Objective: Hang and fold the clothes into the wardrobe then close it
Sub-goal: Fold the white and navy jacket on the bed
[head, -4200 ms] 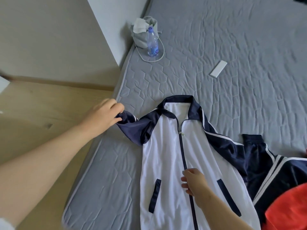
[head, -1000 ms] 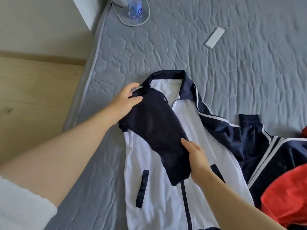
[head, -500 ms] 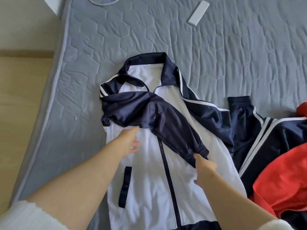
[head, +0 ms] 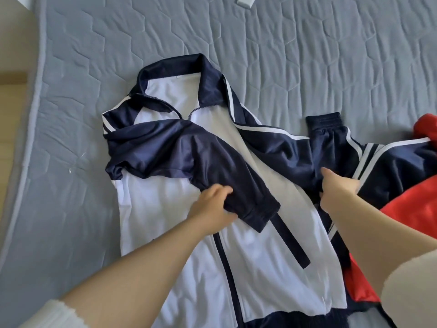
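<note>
A white and navy zip jacket (head: 255, 233) lies face up on the grey mattress (head: 307, 55). Its one navy sleeve (head: 212, 162) is folded slantwise across the chest. My left hand (head: 212, 204) pinches that sleeve near the cuff, fingers on top and thumb below. My right hand (head: 335, 192) is at the jacket's right edge, with its fingers curled into the other navy sleeve (head: 290, 152), which spreads out to the right. That sleeve's ribbed cuff (head: 324, 119) lies further back on the mattress.
A red garment (head: 416, 209) and navy fabric with white stripes (head: 392, 162) are piled at the right, partly under my right arm. A small white flat object (head: 246, 1) lies at the top edge. The mattress edge (head: 30, 138) and wooden floor (head: 9, 114) are on the left.
My left hand has moved from the white front onto the folded sleeve. My right hand has let go of that sleeve's cuff and shifted right to the other sleeve.
</note>
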The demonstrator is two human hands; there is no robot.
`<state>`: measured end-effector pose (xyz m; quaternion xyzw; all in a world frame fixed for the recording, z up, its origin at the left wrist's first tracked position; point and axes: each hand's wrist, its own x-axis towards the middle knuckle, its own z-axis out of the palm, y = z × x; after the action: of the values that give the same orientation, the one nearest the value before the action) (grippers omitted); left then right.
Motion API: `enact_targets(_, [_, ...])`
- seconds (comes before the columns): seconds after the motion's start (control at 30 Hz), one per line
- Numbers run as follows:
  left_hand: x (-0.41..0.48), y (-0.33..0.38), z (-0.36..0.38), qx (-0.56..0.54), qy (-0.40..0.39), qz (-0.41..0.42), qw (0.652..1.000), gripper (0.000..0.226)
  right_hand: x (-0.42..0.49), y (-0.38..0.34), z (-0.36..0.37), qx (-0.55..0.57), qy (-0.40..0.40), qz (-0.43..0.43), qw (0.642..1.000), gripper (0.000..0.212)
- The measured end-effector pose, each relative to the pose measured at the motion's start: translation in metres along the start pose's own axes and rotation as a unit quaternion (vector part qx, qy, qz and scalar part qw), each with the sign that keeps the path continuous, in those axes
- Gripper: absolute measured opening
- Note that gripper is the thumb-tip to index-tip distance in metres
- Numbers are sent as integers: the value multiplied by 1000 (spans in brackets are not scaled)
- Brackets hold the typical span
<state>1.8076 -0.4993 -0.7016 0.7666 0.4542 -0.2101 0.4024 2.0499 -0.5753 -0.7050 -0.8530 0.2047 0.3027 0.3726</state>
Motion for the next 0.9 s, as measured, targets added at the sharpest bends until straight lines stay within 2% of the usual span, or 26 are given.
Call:
enact_targets(0.07, [2, 0, 0, 23, -115, -8, 993, 64, 1, -1, -6, 23, -60, 16, 998, 48])
enact_targets(0.1, [3, 0, -1, 14, -133, -15, 991, 64, -2, -2, -8, 44, -67, 19, 997, 40])
enact_targets(0.17, [1, 4, -6, -86, -125, -38, 988, 63, -11, -7, -9, 96, -71, -17, 993, 20])
enact_targets(0.23, [-5, 11, -16, -239, -91, -72, 964, 60, -29, -19, -5, 96, -70, -141, 983, 17])
enact_targets(0.3, [-14, 17, -30, -364, -26, -87, 927, 49, -54, -37, 1, 81, -82, -283, 952, 21])
enact_targets(0.33, [-18, 19, -39, -433, 1, -91, 897, 42, -71, -46, 4, 71, -100, -362, 924, 19])
enact_targets(0.37, [-22, 18, -50, -512, 20, -97, 853, 37, -88, -52, 8, 45, -104, -460, 881, 14])
enact_targets(0.4, [-27, 15, -61, -601, 31, -101, 792, 36, -107, -55, 12, 5, -95, -561, 823, 10])
enact_targets(0.47, [-38, -1, -82, -762, 64, -85, 638, 47, -139, -46, 20, -71, -85, -716, 689, 10])
enact_targets(0.5, [-44, -12, -90, -817, 90, -73, 565, 54, -151, -35, 23, -113, -95, -755, 639, 12])
enact_targets(0.53, [-50, -25, -94, -851, 115, -61, 509, 60, -159, -21, 24, -165, -124, -774, 598, 20])
enact_targets(0.57, [-57, -38, -94, -871, 133, -47, 472, 65, -163, -3, 25, -245, -185, -770, 559, 27])
enact_targets(0.6, [-65, -52, -91, -880, 138, -40, 452, 70, -164, 15, 24, -340, -259, -734, 527, 31])
enact_targets(0.63, [-72, -64, -85, -880, 133, -55, 452, 74, -161, 32, 22, -435, -324, -672, 504, 32])
enact_targets(0.67, [-77, -75, -77, -869, 126, -99, 468, 76, -157, 48, 20, -511, -376, -589, 500, 31])
enact_targets(0.7, [-81, -84, -70, -842, 110, -163, 502, 75, -154, 62, 19, -559, -402, -511, 514, 29])
enact_targets(0.73, [-84, -88, -65, -800, 86, -225, 549, 70, -151, 71, 18, -582, -407, -445, 546, 27])
enact_targets(0.77, [-85, -90, -60, -757, 57, -270, 592, 62, -148, 76, 18, -580, -399, -381, 599, 25])
enact_targets(0.83, [-79, -90, -54, -714, 37, -297, 633, 42, -139, 80, 19, -513, -361, -281, 726, 19])
enact_targets(0.9, [-68, -87, -48, -668, 99, -321, 664, 33, -129, 77, 24, -413, -298, -224, 831, 20])
